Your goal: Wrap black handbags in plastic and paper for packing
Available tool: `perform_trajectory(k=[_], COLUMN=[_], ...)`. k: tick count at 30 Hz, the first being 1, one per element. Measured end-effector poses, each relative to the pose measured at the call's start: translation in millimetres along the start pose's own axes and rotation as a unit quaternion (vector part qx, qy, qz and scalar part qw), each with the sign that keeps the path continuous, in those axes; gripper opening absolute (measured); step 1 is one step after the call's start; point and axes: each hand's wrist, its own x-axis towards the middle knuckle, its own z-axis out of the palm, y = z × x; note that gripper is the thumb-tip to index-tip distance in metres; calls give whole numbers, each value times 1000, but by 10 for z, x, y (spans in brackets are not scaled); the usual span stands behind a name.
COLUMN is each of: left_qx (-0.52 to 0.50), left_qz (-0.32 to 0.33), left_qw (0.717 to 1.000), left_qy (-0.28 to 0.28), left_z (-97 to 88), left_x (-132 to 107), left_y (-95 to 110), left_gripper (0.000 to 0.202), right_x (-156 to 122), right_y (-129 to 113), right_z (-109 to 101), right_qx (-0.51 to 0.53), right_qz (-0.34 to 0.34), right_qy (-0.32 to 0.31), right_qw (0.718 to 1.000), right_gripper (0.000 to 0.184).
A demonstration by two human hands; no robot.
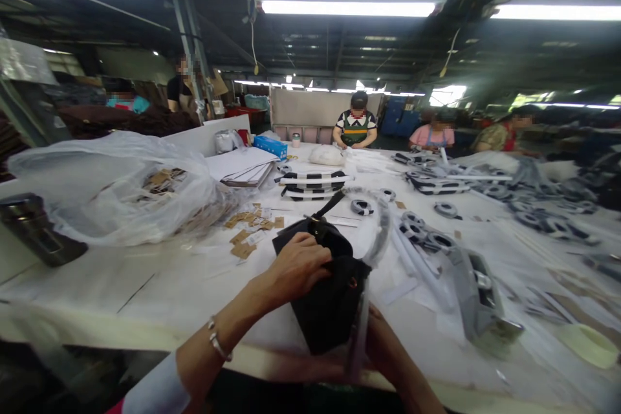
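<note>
A black handbag (323, 317) stands tilted at the table's near edge, its mouth facing up. My left hand (303, 262) is closed at the bag's opening, fingers curled over the rim with their tips partly inside. Against the bag's right side is my right hand (381, 336); its fingers are hidden behind the bag. A handle wrapped in clear plastic (381, 226) arches up from the bag's right side. A short black strap (332, 204) sticks up at its far side. What lies inside the bag is hidden.
Brown paper tags (247, 233) lie left of the bag, beside a big clear plastic bag (111, 187). A dark flask (39, 229) is far left. Striped black-and-white handles (313, 184) lie beyond; a grey tape dispenser (478, 291) stands right. Co-workers (356, 126) are across the table.
</note>
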Motion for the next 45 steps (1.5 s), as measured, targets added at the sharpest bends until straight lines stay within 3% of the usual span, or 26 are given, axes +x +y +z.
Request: perform_trajectory(k=[2, 4, 7, 9, 12, 14, 17, 19, 21, 23, 26, 29, 34, 37, 41, 43, 45], left_qx=[-15, -8, 29, 40, 20, 8, 15, 11, -2, -4, 1, -8, -70, -86, -61, -53, -50], left_qz=[-24, -54, -97, -112, -117, -137, -191, -205, -202, -208, -229, -238, -184, -160, -187, -192, -192], left_qw=[1000, 998, 992, 987, 989, 988, 978, 972, 966, 958, 949, 945, 950, 960, 968, 969, 969], left_qy=[4, -20, -82, -107, -90, -68, -79, -114, -163, -200, -217, -223, -243, -211, -154, -149, -146], left_z=[30, 197, 557, 692, 555, 307, 6, -5, 142, 368, 635, 668, 511, 552, 671, 690, 683], left_x=[91, 142, 110, 51, -14, -41, -123, -232, -372, -505, -606, -566, -482, -557, -675, -691, -686], left_y=[137, 189, 144, 83, -27, -144, -394, -563, -687, -756, -816, -891, -864, -683, -496, -477, -483], left_gripper=[15, 17, 18, 22, 35, 39, 35, 32, 28, 24, 20, 22, 37, 37, 38, 37, 36], right_x=[-24, -14, 18, 8, -103, -228, -409, -472, -471, -419, -288, -112, 171, 212, 232, 311, 430], right_y=[-12, -9, -22, -70, -191, -254, -218, -84, 106, 286, 390, 234, -227, -440, -661, -726, -730], right_z=[-38, -123, -376, -588, -770, -688, -262, 105, 411, 581, 551, 303, -192, -329, -163, 14, 187], right_qx=[-9, -38, -80, -102, -178, -261, -396, -460, -508, -555, -610, -628, -652, -662, -683, -686, -689], right_qz=[27, 49, 46, 21, -34, -76, -195, -310, -388, -408, -404, -405, -395, -358, -259, -239, -235], right_qy=[7, 30, 124, 201, 263, 271, 203, 67, -94, -188, -186, -134, -41, -62, -77, -81, -125], right_qw=[1000, 998, 988, 974, 948, 924, 874, 829, 763, 700, 656, 651, 646, 656, 679, 683, 674], right_gripper=[45, 44, 51, 55, 58, 57, 45, 45, 58, 59, 46, 44, 28, 21, 11, 32, 58])
